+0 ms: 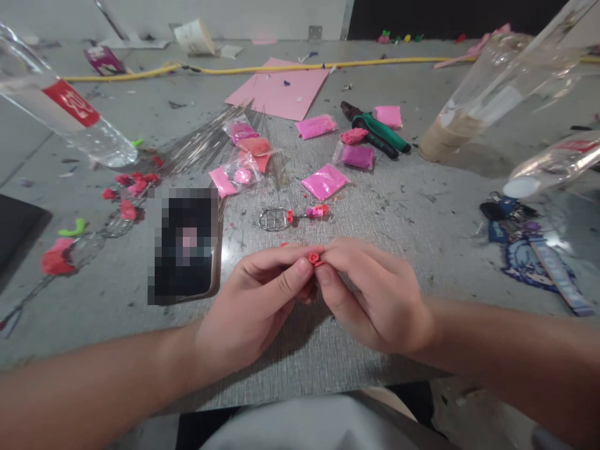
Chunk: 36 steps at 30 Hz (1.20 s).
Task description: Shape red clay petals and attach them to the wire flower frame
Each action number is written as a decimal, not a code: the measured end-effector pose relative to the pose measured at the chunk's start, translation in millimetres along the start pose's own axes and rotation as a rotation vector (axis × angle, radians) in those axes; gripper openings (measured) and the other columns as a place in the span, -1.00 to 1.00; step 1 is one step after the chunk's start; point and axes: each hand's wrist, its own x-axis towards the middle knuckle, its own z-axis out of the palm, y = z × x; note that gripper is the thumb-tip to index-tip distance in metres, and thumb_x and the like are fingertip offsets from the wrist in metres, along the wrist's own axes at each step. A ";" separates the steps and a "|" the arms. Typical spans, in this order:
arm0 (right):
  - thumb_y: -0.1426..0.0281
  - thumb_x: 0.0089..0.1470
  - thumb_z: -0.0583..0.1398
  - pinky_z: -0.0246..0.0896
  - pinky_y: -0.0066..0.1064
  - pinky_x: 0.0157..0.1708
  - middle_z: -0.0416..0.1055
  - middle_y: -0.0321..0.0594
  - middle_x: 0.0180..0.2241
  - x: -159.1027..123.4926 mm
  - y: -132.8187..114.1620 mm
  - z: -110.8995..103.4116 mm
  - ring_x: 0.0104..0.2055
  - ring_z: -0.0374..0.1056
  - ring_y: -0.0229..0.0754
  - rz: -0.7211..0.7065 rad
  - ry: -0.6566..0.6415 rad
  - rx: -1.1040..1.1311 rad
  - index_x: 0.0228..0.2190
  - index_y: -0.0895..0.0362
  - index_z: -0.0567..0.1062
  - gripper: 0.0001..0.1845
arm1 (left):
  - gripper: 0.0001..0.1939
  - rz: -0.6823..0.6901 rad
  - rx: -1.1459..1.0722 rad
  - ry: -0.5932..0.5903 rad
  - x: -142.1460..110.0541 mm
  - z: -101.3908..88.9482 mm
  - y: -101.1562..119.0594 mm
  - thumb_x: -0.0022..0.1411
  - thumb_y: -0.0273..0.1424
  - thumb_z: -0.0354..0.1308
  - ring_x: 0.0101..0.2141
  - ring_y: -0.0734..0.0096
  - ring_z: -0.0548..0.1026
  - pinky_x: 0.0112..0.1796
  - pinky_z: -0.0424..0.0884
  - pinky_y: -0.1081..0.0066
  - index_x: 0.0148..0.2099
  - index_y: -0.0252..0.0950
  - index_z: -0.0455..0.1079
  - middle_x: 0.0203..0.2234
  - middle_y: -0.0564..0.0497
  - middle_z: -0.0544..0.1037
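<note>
Between my two hands is a small red clay rose (314, 257), its spiral centre facing up. My left hand (267, 294) pinches it with thumb and forefinger from the left. From the right, the thumb and fingers of my right hand (375, 287) close on its edge. More red clay shows below the fingers, mostly hidden by them. Just beyond my hands lies a bent-wire piece (274, 219) with small red and pink clay bits on it. A phone (185, 250), its screen blurred, rests left of my left hand.
Pink clay packets (325, 181) and green-handled pliers (382, 132) lie beyond my hands. Loose wires (206, 140) spread near a pink sheet (285, 90). Water bottles (70, 106) flank both sides. Wire with red clay flowers (59, 257) is at left, keychains (534, 250) at right.
</note>
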 end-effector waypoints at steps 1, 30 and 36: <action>0.52 0.33 0.10 0.32 -0.34 -0.31 0.40 -0.23 -0.44 0.2 -0.5 -0.3 -0.37 0.29 -0.22 0.002 0.003 -0.004 -0.31 0.08 0.35 -0.85 | -0.90 0.010 0.004 -0.003 -0.3 0.1 0.1 0.21 -0.33 0.44 -0.39 0.58 0.51 -0.31 0.50 0.58 -0.19 -0.08 0.71 -0.36 0.06 0.67; 0.50 0.32 0.16 0.10 -0.40 -0.45 0.32 -0.32 -0.56 2.1 2.6 -10.7 -0.48 0.12 -0.31 -0.120 -0.054 0.027 -0.51 0.13 0.32 -0.68 | -0.86 -0.026 0.016 -0.212 -2.7 -6.8 4.9 0.30 -0.36 0.36 -0.40 0.59 0.45 -0.34 0.42 0.57 -0.12 -0.04 0.70 -0.37 0.06 0.50; 0.47 0.34 0.14 0.06 -0.41 -0.48 0.26 -0.34 -0.57 3.1 3.5 -12.5 -0.48 0.09 -0.30 -0.110 -0.105 0.082 -0.51 0.11 0.30 -0.67 | -0.86 -0.052 0.023 -0.273 -3.1 -9.3 5.4 0.33 -0.37 0.32 -0.42 0.57 0.44 -0.39 0.40 0.54 -0.12 -0.04 0.69 -0.34 0.04 0.49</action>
